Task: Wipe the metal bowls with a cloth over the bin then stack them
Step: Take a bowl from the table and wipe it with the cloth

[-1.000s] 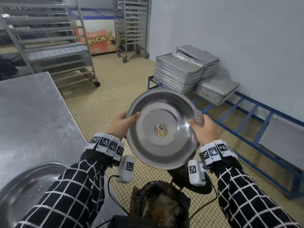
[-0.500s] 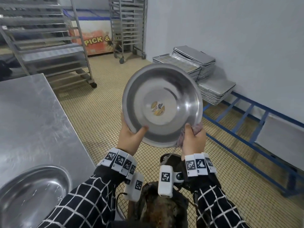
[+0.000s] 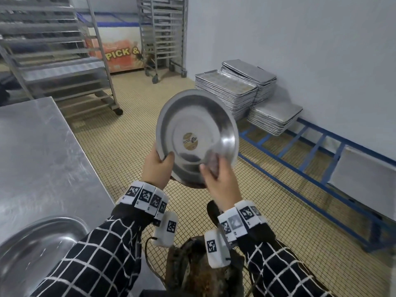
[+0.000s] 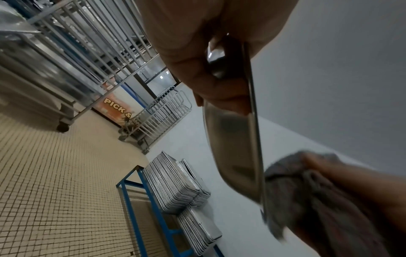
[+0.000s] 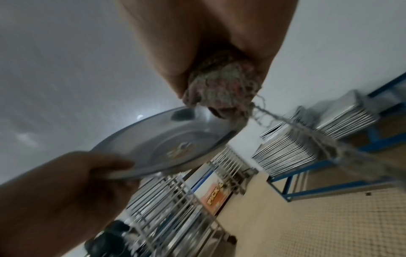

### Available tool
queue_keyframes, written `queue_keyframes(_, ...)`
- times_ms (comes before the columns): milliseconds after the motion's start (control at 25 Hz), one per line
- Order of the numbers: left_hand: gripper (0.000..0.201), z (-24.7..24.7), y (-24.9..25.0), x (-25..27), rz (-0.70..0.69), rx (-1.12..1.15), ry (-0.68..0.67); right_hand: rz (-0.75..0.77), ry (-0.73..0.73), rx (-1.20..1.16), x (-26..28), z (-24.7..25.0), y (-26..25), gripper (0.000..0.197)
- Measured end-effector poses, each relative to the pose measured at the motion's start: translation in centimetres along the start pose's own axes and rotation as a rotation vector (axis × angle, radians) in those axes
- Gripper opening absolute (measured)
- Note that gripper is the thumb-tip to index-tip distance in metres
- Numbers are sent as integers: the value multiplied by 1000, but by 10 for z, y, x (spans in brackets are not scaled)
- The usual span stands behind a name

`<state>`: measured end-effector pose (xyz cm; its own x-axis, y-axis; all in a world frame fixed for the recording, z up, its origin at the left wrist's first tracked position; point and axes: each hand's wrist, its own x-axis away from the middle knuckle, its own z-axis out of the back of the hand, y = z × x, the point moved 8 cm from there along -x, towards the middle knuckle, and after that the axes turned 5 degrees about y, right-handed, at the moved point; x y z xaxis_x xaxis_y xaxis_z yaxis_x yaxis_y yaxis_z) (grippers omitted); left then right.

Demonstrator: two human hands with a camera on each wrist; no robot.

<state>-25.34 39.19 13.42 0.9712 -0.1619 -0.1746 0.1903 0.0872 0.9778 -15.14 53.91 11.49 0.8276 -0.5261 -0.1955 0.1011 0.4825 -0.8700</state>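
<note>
Pinching the rim of a metal bowl (image 3: 196, 138) at about seven o'clock, the left hand (image 3: 157, 168) holds it tilted up above the bin (image 3: 192, 269), while the right hand (image 3: 218, 181) presses a bunched cloth (image 3: 213, 165) clasped in its fingers against the inner wall near five o'clock. Thin, stiff and slick, the bowl probably feels light and is best gripped by its rim. At nine o'clock a steel surface (image 3: 42, 151) carries another bowl (image 3: 32, 249); racks (image 3: 53, 50) and stacked trays (image 3: 227, 91) line the tiled room.
</note>
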Motion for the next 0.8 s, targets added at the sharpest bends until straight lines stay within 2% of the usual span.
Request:
queue_keyframes(80,13,-5,9,1,-32,43,-24,243,-179,166,15,-33,-19,48)
queue_keyframes(160,13,-5,17,0,-21,104,-41,423,-222,346,26,-45,-23,55)
queue_keyframes(280,13,0,20,-3,-6,110,-93,406,-244,702,10,-30,15,66)
queue_keyframes(360,12,3,21,-4,-15,95,-112,358,-179,955,-12,-9,41,73)
queue_keyframes(400,12,4,21,-4,-17,92,-119,303,-140,1006,-20,0,48,72)
queue_keyframes(440,11,2,21,-4,-15,88,-124,262,-113,1014,-24,4,49,73)
queue_keyframes(520,11,-1,24,-3,-14,92,-121,273,-130,927,-15,-6,36,74)
queue_keyframes(640,15,-2,33,-3,-38,114,-93,339,-189,581,21,-34,-5,61)
queue_keyframes(720,18,-2,40,-2,-52,136,-75,373,-98,458,37,-39,-24,52)
queue_keyframes(800,17,-1,42,-2,-44,177,-67,395,-29,476,38,-32,-24,53)
